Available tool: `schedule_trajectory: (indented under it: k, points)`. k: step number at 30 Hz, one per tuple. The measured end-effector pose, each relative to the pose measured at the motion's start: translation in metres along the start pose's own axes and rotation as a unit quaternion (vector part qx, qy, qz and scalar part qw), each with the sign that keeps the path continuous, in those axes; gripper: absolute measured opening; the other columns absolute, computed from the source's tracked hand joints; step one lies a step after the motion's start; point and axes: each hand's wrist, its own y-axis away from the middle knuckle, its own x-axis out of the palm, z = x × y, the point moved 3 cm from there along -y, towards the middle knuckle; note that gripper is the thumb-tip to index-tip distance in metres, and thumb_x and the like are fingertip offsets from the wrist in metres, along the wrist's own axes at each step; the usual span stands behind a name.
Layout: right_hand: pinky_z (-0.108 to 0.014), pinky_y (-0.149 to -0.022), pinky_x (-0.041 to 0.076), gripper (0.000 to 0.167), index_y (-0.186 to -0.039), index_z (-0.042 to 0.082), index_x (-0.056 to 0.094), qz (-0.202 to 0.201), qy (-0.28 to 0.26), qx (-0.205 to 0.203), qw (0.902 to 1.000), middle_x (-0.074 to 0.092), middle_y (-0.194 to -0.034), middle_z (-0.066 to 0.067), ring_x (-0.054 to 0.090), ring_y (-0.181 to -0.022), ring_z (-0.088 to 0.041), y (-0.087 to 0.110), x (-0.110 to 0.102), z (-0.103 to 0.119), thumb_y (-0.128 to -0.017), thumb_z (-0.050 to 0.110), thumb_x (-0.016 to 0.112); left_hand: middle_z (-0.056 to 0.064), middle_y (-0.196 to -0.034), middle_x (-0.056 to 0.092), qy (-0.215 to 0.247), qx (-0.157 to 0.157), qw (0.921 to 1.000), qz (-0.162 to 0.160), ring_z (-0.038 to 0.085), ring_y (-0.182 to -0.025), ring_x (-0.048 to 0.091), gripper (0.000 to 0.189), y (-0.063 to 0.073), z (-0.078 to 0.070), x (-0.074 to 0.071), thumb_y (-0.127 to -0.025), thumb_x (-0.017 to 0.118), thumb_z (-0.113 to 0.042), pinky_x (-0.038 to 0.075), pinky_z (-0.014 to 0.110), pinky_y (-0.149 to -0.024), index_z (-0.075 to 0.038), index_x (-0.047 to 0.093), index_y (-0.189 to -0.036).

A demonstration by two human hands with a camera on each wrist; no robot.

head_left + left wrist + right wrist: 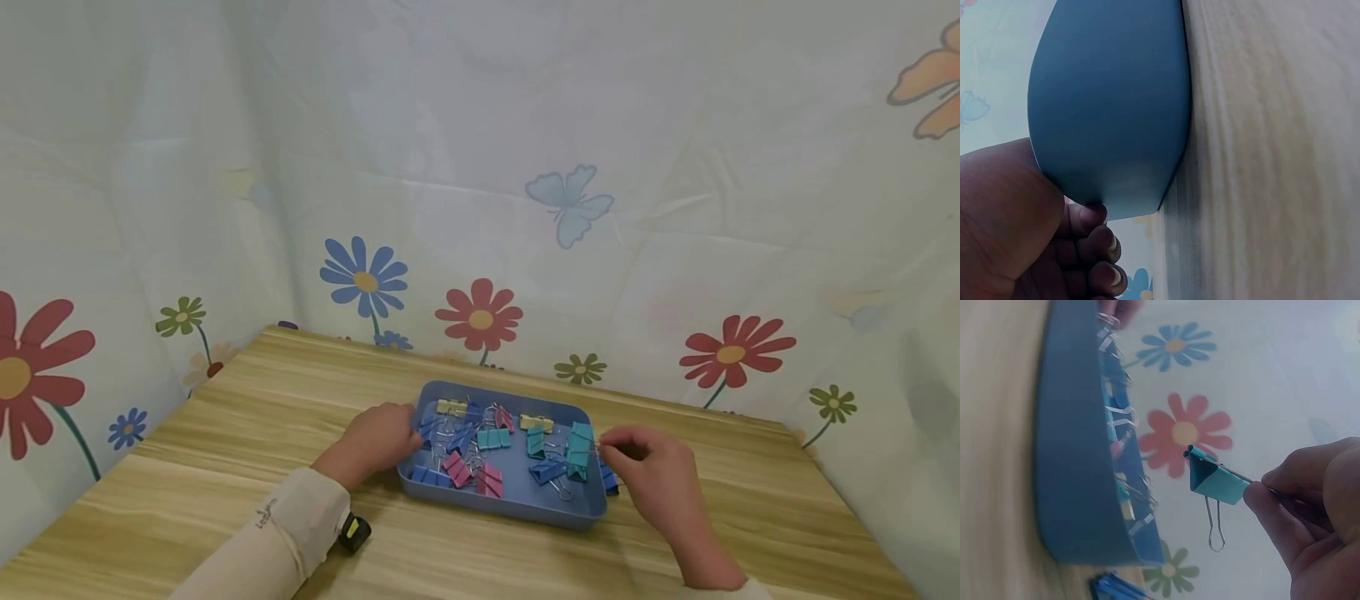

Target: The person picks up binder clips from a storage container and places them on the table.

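Note:
A blue plastic tray (517, 510) holds several binder clips in blue, pink, teal and yellow. My left hand (382, 442) grips the tray's left end, thumb over the rim; in the left wrist view its curled fingers (1105, 245) show beside the blue wall. Over the tray's right end, my right hand (660, 467) pinches a teal binder clip (1219, 484) by one wire handle between thumb and fingers. The clip's other handle hangs loose, and its body is above the rim in the right wrist view.
A blue binder clip (611, 480) lies on the wooden table (300, 400) just outside the tray's right end. Behind the table hangs a pale curtain (450, 208) printed with flowers and butterflies. A black wrist device (355, 532) sits at the left sleeve.

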Motion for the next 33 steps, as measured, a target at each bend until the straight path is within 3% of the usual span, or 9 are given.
schedule_trajectory:
  k: [11,25,33]
  points:
    - [-0.02,-0.066,0.05,0.024,-0.104,0.009,0.073,-0.035,-0.009,0.041,0.9985,0.073,-0.098,-0.008,0.064,-0.081,-0.01,-0.013,-0.019,-0.029,-0.09,0.028,0.068,0.004,-0.074,0.056,0.002,-0.005,1.0,0.002,0.02,-0.068,0.051,0.018,0.001,-0.001,-0.002,-0.086,0.062,-0.024,0.047,0.04,-0.065,-0.006,0.06,-0.087]
    - [-0.022,-0.061,0.046,0.032,-0.108,0.01,0.073,-0.11,-0.05,0.132,0.984,0.074,-0.094,-0.003,0.054,-0.07,0.008,-0.021,-0.026,-0.064,-0.09,0.035,0.066,0.004,-0.073,0.056,0.003,0.0,1.0,-0.003,0.02,-0.066,0.051,0.017,0.001,-0.001,-0.002,-0.086,0.062,-0.024,0.046,0.039,-0.064,-0.007,0.058,-0.084]
    - [-0.019,-0.063,0.046,0.033,-0.11,0.008,0.072,-0.105,-0.068,0.163,0.9786,0.071,-0.09,0.007,0.054,-0.071,0.009,-0.025,-0.021,-0.092,-0.09,0.034,0.067,0.004,-0.073,0.056,0.003,0.001,1.0,-0.002,0.02,-0.066,0.051,0.018,0.001,-0.001,-0.002,-0.086,0.061,-0.024,0.046,0.039,-0.064,-0.007,0.059,-0.084]
